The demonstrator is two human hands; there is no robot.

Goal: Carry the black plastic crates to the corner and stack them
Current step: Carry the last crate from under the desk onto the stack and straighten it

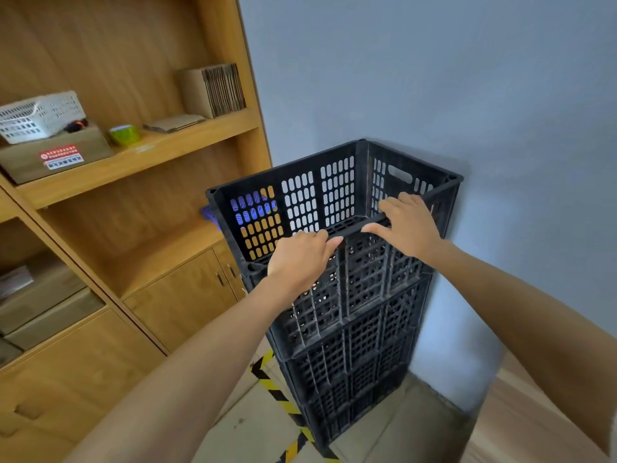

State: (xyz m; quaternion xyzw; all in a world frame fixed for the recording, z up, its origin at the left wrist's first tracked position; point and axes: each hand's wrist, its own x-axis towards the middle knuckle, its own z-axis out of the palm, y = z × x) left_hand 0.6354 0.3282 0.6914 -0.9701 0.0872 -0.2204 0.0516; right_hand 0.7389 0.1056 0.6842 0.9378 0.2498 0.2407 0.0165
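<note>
Two bare forearms reach in from five and seven o'clock, and both hands sit on the near rim of the top crate (pixel 320 208). The left hand (pixel 298 260) has its fingers curled over the rim edge, thumb tip lying along it; the right hand (pixel 405 225) lies flatter, fingers draped over the rim and thumb stretched toward nine o'clock. Neither hand looks to be lifting; they seem to be settling or squaring the crate.

That crate sits on a stack of black crates (pixel 354 345) standing on the floor in the corner, at about one o'clock from the person, against the blue-grey wall (pixel 434 78) and just beside the wooden shelving unit (pixel 150 155) at ten o'clock. I count roughly three or four tiers, the seams hard to separate. The top one looks seated fairly level.

So the carrying of this crate seems done and the stacking nearly so. Whether more crates wait elsewhere cannot be told. Yellow-and-black floor tape (pixel 277 392) runs past the stack's foot at six o'clock.
</note>
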